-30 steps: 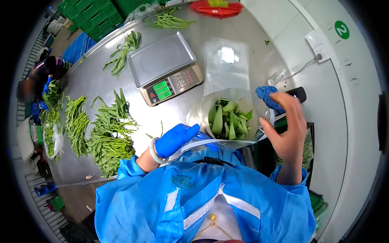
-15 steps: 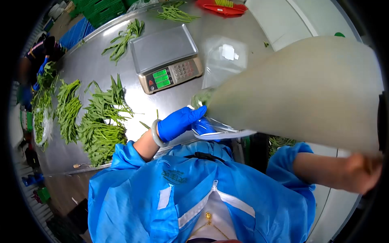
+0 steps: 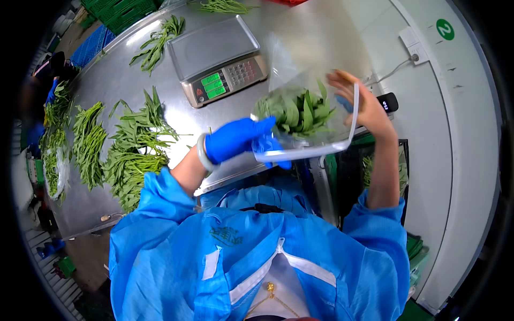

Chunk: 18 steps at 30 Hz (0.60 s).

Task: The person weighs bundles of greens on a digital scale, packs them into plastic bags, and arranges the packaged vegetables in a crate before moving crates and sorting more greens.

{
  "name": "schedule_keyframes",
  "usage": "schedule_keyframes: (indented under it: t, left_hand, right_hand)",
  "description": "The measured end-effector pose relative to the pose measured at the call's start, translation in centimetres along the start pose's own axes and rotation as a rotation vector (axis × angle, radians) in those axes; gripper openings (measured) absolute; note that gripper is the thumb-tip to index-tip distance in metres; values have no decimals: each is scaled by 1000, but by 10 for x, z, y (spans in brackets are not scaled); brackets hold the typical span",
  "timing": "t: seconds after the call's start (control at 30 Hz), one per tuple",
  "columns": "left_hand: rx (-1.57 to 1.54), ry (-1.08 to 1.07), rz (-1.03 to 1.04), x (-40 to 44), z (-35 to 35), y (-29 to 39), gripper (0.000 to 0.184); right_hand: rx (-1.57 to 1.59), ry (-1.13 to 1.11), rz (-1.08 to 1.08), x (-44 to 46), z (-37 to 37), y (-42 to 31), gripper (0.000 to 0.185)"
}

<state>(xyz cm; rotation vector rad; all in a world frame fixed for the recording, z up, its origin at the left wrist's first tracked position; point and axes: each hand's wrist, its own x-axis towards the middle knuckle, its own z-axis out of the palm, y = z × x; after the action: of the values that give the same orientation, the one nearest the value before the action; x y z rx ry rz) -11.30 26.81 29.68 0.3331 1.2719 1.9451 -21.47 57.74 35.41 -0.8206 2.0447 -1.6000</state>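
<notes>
Head view: right of the scale [image 3: 217,61] and nearer the wearer, a clear plastic bag [image 3: 316,151] contains leafy greens [image 3: 302,113]. The gloved left hand [image 3: 235,140] grasps the bag's left edge; the bare right hand [image 3: 369,109] is at its right edge, fingers bent, whether gripping I cannot tell. Loose bunches [image 3: 136,163] lie left of the scale.

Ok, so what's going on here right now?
A person's blue-gloved left hand holds the near edge of a clear plastic bag with a pale rim, with broad green leaves inside. The bare right hand is at the bag's far right side; whether it grips the plastic is unclear. Beyond the bag to the left, a silver-topped electronic scale stands on the shiny metal table, with long-stemmed green bunches lying further left.
</notes>
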Motion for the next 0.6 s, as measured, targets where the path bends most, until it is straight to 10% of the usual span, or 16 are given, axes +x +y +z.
schedule_keyframes:
  t: [0.07, 0.17, 0.33, 0.43, 0.6]
  left_hand:
    - [-23, 8, 50, 9, -7, 15, 67]
    - [-82, 256, 399, 31, -40, 35, 60]
    - [451, 645, 558, -24, 37, 30, 54]
    - [11, 510, 306, -42, 91, -37, 38]
    - [-429, 676, -258, -21, 101, -273, 40]
  right_hand:
    - [4, -85, 73, 26, 12, 13, 73]
    - [139, 414, 127, 61, 7, 31, 30]
    - [500, 455, -453, -7, 24, -7, 12]
    - [235, 278, -483, -88, 40, 44, 24]
    - [-183, 414, 157, -224, 113, 223, 19]
